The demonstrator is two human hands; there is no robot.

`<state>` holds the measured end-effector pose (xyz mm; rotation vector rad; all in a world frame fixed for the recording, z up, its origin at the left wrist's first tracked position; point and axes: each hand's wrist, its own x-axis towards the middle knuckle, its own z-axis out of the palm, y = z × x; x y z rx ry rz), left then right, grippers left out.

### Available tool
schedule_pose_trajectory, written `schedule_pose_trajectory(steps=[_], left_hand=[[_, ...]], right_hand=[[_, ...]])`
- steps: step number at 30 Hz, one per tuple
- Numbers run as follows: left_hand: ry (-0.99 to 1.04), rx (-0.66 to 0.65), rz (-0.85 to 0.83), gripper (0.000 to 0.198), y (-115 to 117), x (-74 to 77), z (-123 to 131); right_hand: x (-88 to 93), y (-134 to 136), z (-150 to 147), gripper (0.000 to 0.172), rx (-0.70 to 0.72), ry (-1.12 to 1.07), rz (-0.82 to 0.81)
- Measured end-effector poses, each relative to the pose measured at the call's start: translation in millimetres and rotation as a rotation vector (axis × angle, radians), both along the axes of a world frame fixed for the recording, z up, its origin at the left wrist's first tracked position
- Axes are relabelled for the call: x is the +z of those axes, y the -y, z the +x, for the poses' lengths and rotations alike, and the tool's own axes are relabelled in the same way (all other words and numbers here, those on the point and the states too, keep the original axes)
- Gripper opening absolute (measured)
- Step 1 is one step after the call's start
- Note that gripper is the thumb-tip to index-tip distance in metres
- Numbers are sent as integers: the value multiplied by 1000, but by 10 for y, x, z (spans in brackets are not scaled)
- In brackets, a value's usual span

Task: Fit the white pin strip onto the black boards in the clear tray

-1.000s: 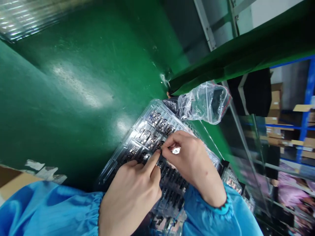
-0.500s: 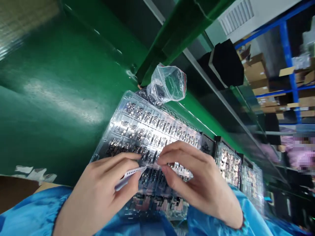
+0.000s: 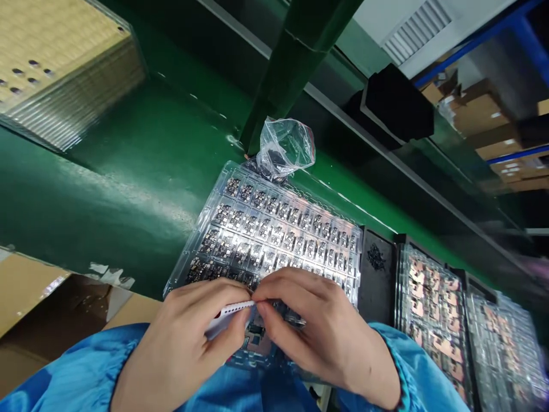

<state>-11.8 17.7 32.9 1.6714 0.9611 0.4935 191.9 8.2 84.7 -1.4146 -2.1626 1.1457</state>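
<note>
My left hand (image 3: 184,337) is closed on a white strip (image 3: 229,317) with a row of dark dots along its edge. Thumb and fingers of my right hand (image 3: 321,329) pinch together at the strip's end, touching the left fingertips; whatever lies between them is hidden. Both hands are over the near part of a clear plastic tray (image 3: 195,230). Rows of small circuit boards (image 3: 259,199) fill its pockets. A larger board (image 3: 256,339) shows beneath the hands, partly covered by them.
A clear zip bag (image 3: 295,143) with dark contents stands behind the tray. To the right are a black tray (image 3: 380,286) holding small dark pieces and clear trays of coppery parts (image 3: 433,292). Yellowish stacked sheets (image 3: 81,51) lie far left, with an open cardboard box (image 3: 30,286) below.
My right hand has moved left, its fingertips now meeting the strip held by my left hand. The view has shifted, showing more of the stacked sheets and right-hand trays.
</note>
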Motion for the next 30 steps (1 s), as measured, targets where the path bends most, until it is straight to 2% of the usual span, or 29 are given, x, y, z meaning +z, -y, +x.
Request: schedule_pose_trajectory(steps=[7,15,18,21,23,26,30], left_hand=[[-5,-27,35,13,40,3,-21],[-21,-49,-20,16,64,-56,-10],[-39,-48,-41,15,24,-78,-34],[-102,-7,-3,14,-102,-94,-64],[-177,14,90,16,-223,-114,-61],[-328,-6,248,19,-386,-166,-3],[-457,-57,339,19,-464,-244,97]], right_hand=[[8,45,-21,12,-20,55,4],[-45,114,-136,16,124,321,344],[-7,52,-117,15,129,298,338],[-27,-173,-58,12,14,212,255],[-134,-387,-39,10,-61,254,230],[-408,-677,-68,11,-75,380,203],[-699,-839,-132,10,-118,452,191]])
